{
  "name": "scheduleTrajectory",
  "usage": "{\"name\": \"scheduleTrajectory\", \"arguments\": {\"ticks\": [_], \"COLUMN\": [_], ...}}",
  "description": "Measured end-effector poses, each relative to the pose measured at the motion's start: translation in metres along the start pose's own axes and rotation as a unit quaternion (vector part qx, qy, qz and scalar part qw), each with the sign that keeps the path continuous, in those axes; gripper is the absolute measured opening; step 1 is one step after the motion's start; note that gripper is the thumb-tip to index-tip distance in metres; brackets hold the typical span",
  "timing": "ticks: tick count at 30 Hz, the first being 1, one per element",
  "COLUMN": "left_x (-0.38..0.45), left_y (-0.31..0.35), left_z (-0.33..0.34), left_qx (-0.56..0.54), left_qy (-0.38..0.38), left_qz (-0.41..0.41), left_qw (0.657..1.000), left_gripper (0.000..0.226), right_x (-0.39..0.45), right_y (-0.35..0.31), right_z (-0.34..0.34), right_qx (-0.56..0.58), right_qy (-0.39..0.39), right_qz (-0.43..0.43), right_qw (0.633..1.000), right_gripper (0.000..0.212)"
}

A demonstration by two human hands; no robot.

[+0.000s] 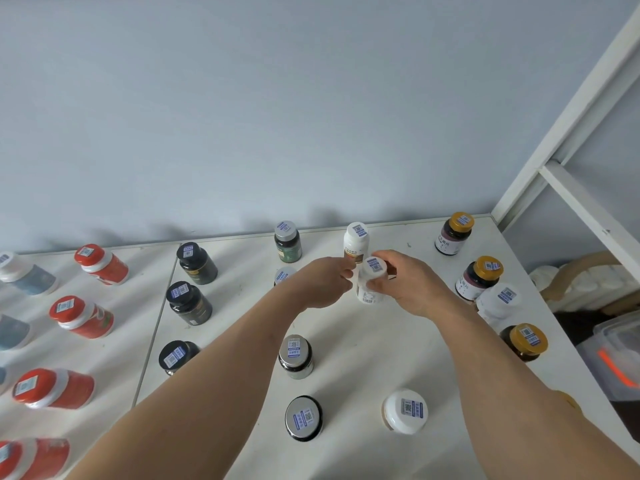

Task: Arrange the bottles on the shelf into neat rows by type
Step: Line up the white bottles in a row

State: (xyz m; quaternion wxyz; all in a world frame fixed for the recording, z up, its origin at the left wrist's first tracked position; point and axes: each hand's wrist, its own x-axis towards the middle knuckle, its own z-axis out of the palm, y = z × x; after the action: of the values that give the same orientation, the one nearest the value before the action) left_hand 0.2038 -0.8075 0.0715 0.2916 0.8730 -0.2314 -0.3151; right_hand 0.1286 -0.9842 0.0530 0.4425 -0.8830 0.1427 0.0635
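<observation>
A pale blue-grey wall (277,98) rises matte and bare behind a white shelf (363,341), whose painted surface is scuffed and split by a seam. A white frame post (568,116) slants at the right. Round plastic bottles stand in loose columns: red bottles (81,317) with white bands at the left, then glossy black bottles (188,303), silver-capped dark jars (295,356), and gold-capped brown jars (479,277) along the right edge. Every cap bears a small blue-and-white code sticker; the print is too small to read. Near the shelf's back, the right hand (410,284) wraps its grip round a slim white bottle (371,282), while the left hand (325,280) pinches its side.
</observation>
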Motion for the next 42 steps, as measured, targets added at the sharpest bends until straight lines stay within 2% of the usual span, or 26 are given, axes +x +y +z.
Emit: {"name": "scheduleTrajectory", "arguments": {"ticks": [8, 10, 13, 15, 19, 21, 24, 27, 31, 35, 42], "left_x": [0.008, 0.011, 0.014, 0.015, 0.023, 0.029, 0.039, 0.046, 0.046, 0.043, 0.044], "left_y": [0.001, 0.003, 0.006, 0.007, 0.01, 0.01, 0.008, 0.008, 0.011, 0.016, 0.021], "left_z": [-0.001, -0.005, -0.014, -0.019, -0.022, -0.021, -0.021, -0.025, -0.03, -0.036, -0.042], "left_qx": [0.044, 0.059, 0.114, 0.147, 0.175, 0.148, 0.081, 0.038, -0.057, -0.111, -0.139], "left_qy": [0.04, 0.06, 0.097, 0.132, 0.178, 0.161, 0.13, 0.116, 0.109, 0.088, 0.06], "left_qz": [0.008, 0.003, 0.004, 0.006, 0.025, 0.019, -0.017, -0.041, -0.049, -0.025, -0.016], "left_qw": [0.998, 0.996, 0.989, 0.98, 0.968, 0.976, 0.988, 0.992, 0.991, 0.99, 0.988], "left_gripper": [0.044, 0.044, 0.045, 0.047, 0.047, 0.046, 0.045, 0.042, 0.033, 0.037, 0.036], "right_x": [0.001, 0.009, 0.03, 0.046, 0.074, 0.084, 0.095, 0.098, 0.096, 0.092, 0.086], "right_y": [0.003, -0.004, -0.014, -0.02, -0.024, -0.025, -0.026, -0.026, -0.032, -0.042, -0.054], "right_z": [-0.005, -0.013, -0.023, -0.027, -0.029, -0.028, -0.027, -0.03, -0.035, -0.04, -0.043], "right_qx": [0.022, 0.024, 0.005, -0.011, -0.032, -0.023, -0.036, -0.043, -0.039, -0.035, -0.038], "right_qy": [-0.025, 0.014, 0.058, 0.045, -0.045, -0.092, -0.115, -0.08, -0.022, 0.011, 0.047], "right_qz": [-0.005, -0.012, -0.027, -0.029, -0.023, -0.012, -0.033, -0.055, -0.058, -0.053, -0.038], "right_qw": [0.999, 1.0, 0.998, 0.999, 0.998, 0.995, 0.992, 0.994, 0.997, 0.998, 0.997], "right_gripper": [0.072, 0.077, 0.07, 0.066, 0.067, 0.068, 0.054, 0.039, 0.031, 0.035, 0.044]}}
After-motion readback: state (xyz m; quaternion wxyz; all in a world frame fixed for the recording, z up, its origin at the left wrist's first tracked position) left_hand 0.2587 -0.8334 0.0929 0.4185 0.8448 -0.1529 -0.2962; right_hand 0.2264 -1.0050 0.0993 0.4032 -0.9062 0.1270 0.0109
